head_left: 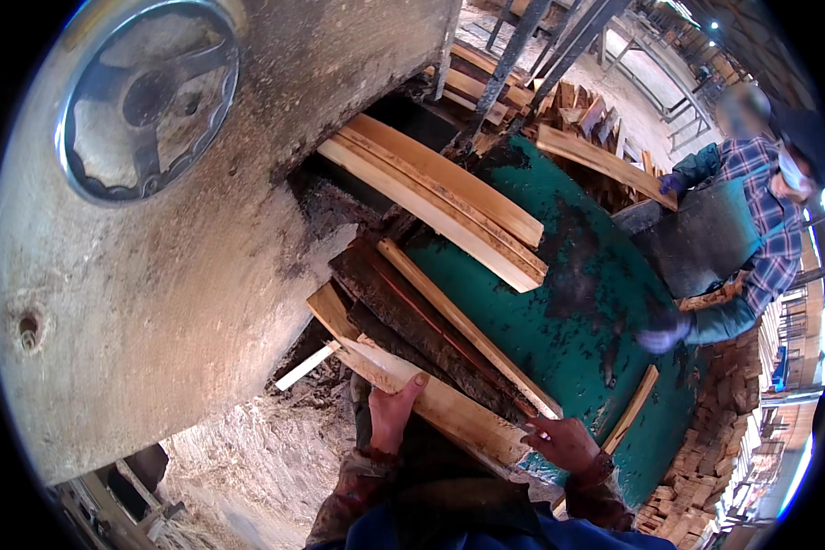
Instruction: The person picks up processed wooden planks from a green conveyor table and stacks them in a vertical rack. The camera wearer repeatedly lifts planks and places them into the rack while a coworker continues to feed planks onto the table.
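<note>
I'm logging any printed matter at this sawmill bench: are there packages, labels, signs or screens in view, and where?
None show. The hands rest on bare planks lying on a green table, beside a dusty machine housing.

Boards on the table before you

Your left hand (391,412) and right hand (564,442) rest on the near plank (449,408); more boards (449,197) lie behind, a co-worker (752,220) stands right, probably touching the table (577,321).
</note>
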{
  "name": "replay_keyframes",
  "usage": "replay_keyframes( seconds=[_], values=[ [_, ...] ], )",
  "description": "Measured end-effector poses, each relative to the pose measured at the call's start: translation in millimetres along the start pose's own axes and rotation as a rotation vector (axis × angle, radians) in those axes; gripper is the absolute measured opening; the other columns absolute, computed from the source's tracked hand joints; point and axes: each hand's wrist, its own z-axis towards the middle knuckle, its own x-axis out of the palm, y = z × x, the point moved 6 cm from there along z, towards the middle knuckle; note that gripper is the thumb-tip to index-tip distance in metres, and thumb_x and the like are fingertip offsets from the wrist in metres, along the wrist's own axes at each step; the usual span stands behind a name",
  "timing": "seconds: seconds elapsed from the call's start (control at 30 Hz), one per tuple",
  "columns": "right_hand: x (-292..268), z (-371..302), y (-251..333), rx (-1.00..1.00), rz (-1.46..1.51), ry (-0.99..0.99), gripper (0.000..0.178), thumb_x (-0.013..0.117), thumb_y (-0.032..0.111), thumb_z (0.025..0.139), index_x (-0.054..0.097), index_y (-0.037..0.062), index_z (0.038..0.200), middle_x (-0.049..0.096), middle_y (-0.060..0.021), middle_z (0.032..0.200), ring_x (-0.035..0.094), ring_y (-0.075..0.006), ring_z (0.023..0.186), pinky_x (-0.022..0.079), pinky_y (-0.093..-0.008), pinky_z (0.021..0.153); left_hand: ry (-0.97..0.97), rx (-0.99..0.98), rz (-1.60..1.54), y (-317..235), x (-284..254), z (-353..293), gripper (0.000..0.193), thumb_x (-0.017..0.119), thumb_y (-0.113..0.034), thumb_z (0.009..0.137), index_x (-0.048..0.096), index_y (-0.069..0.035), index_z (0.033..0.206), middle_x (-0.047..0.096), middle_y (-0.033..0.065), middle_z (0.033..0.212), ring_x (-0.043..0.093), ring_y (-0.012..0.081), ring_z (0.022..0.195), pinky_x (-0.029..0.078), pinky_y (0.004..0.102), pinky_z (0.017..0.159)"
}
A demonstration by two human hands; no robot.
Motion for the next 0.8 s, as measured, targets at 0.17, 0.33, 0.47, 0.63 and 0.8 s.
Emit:
replay_keyframes(
  seconds=[0.17,0.33,0.47,0.63,0.8],
  values=[
    [-31.5,46.6,20.0,-0.132,0.009,-0.149,0.023,0.068,0.020,0.083,0.064,0.0054,0.099,0.064,-0.0145,0.079,0.063,-0.0358,0.070,0.049,-0.0421,0.058,-0.001,-0.006,0.004,0.5,2.3,0.2,0.045,0.081,-0.018,0.078,0.063,0.006,0.112,0.068,0.0079,0.103,0.061,0.0156,0.094,0.049,0.0306,0.086],
    [-76.6,125.2,48.4,-0.348,0.045,-0.363,0.015,0.066,0.015,0.085,0.066,0.0040,0.095,0.063,-0.0144,0.077,0.063,-0.0336,0.067,0.050,-0.0395,0.058,-0.031,0.005,-0.033,-3.1,3.7,-1.4,0.045,0.081,-0.015,0.078,0.062,0.007,0.112,0.067,0.0086,0.105,0.061,0.0163,0.093,0.049,0.0305,0.085],
    [-126.8,208.6,31.3,-0.423,0.036,-0.613,0.016,0.066,0.014,0.086,0.066,0.0008,0.093,0.066,-0.0145,0.082,0.066,-0.0329,0.072,0.053,-0.0373,0.064,-0.048,0.007,-0.011,-5.6,-0.6,-2.1,0.046,0.082,-0.015,0.077,0.062,0.006,0.112,0.067,0.0073,0.101,0.061,0.0164,0.090,0.050,0.0304,0.083],
    [-138.9,331.0,-30.2,-0.148,-0.198,-0.503,0.043,0.065,0.029,0.086,0.060,0.0057,0.122,0.059,-0.0186,0.122,0.057,-0.0349,0.113,0.046,-0.0411,0.095,-0.013,-0.001,0.083,-0.4,-2.5,1.8,0.046,0.082,-0.019,0.077,0.063,0.004,0.112,0.066,0.0068,0.103,0.060,0.0154,0.091,0.050,0.0306,0.084],
    [-112.2,385.2,-85.7,0.136,-0.200,-0.227,0.083,0.070,0.054,0.077,0.043,0.0104,0.142,0.043,-0.0187,0.144,0.036,-0.0349,0.136,0.030,-0.0427,0.112,-0.030,0.112,0.023,-15.1,5.1,-2.5,0.047,0.083,-0.019,0.076,0.063,0.006,0.110,0.066,0.0073,0.103,0.060,0.0161,0.091,0.049,0.0309,0.085]
  ],
)
